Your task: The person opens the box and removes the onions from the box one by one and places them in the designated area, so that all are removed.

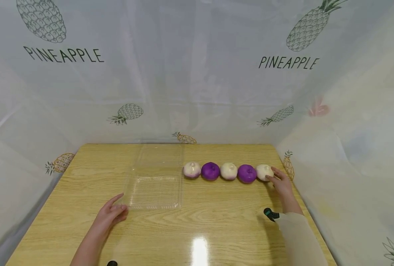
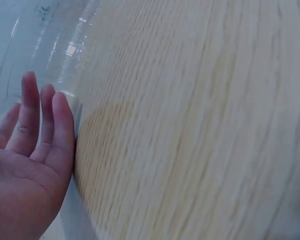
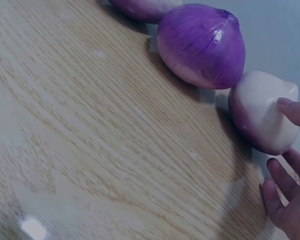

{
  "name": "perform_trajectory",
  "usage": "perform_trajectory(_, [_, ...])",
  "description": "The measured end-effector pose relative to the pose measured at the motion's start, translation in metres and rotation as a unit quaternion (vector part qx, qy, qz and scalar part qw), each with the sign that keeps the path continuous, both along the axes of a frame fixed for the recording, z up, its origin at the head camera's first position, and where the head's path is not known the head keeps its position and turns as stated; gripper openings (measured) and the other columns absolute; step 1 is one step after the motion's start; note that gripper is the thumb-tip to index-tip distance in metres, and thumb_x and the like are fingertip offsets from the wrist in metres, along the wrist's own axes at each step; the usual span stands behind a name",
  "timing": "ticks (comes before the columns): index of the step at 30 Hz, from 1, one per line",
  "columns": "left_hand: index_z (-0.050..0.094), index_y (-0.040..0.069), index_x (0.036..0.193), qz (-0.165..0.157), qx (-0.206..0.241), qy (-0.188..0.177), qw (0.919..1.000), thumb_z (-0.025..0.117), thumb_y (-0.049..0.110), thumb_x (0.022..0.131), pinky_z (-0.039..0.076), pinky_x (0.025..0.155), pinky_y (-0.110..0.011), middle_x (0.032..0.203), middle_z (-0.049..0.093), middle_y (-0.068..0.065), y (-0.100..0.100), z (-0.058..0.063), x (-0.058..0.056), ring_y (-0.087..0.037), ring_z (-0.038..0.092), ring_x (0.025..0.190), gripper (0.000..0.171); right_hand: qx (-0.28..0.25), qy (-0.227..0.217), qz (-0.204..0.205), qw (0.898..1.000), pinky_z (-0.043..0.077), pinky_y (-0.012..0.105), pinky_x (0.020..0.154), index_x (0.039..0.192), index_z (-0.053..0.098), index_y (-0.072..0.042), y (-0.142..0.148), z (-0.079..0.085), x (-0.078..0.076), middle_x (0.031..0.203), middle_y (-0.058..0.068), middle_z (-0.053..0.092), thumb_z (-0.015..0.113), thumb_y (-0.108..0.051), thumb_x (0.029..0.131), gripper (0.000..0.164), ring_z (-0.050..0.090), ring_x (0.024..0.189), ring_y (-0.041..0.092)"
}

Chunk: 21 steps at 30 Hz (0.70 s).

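Observation:
Five onions stand side by side in a row, alternating white-topped and purple. At the row's right end, my right hand (image 1: pixel 282 183) holds the last white-and-purple onion (image 3: pixel 262 112) between thumb and fingers, the lower fingers spread loosely. Beside it sits a purple onion (image 3: pixel 202 47). A clear plastic clamshell box (image 1: pixel 155 190) lies with its lid (image 1: pixel 160 153) folded back towards the rear edge. My left hand (image 1: pixel 109 213) is at the box's near left corner, fingers relaxed and fingertips right at its edge. In the left wrist view the palm shows with nothing in it.
The wooden table (image 1: pixel 216 218) has pineapple-printed sheeting (image 1: pixel 197 74) behind it and at both sides. The leftmost white onion (image 1: pixel 192 170) stands close to the box's right side. A small black device (image 1: pixel 270 214) is at the right wrist.

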<state>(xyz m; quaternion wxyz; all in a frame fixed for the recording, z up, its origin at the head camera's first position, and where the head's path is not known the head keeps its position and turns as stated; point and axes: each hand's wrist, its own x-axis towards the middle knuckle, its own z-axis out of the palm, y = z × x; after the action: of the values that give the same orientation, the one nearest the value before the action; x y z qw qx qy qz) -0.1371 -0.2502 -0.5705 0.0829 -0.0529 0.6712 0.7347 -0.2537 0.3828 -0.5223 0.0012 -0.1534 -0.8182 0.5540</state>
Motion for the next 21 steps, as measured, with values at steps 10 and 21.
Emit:
perform_trajectory(10, [0.020, -0.004, 0.150, -0.009, -0.052, -0.007, 0.9986, 0.055, 0.010, 0.100, 0.056, 0.078, -0.029, 0.104, 0.069, -0.007, -0.015, 0.004, -0.003, -0.015, 0.066, 0.091, 0.062, 0.005, 0.011, -0.001, 1.000, 0.044, 0.034, 0.093, 0.153, 0.029, -0.006, -0.001, 0.005, 0.003, 0.155, 0.025, 0.023, 0.061, -0.017, 0.098, 0.064, 0.035, 0.134, 0.039])
perform_trajectory(21, [0.022, -0.005, 0.149, -0.017, -0.119, 0.033, 0.9922, 0.054, 0.013, 0.101, 0.056, 0.079, -0.033, 0.111, 0.062, -0.011, -0.035, 0.018, -0.010, -0.014, 0.064, 0.094, 0.060, 0.015, 0.026, 0.021, 0.999, 0.031, 0.055, 0.108, 0.151, 0.032, -0.003, -0.011, 0.022, 0.008, 0.157, 0.021, 0.020, 0.065, -0.022, 0.096, 0.067, 0.027, 0.136, 0.044])
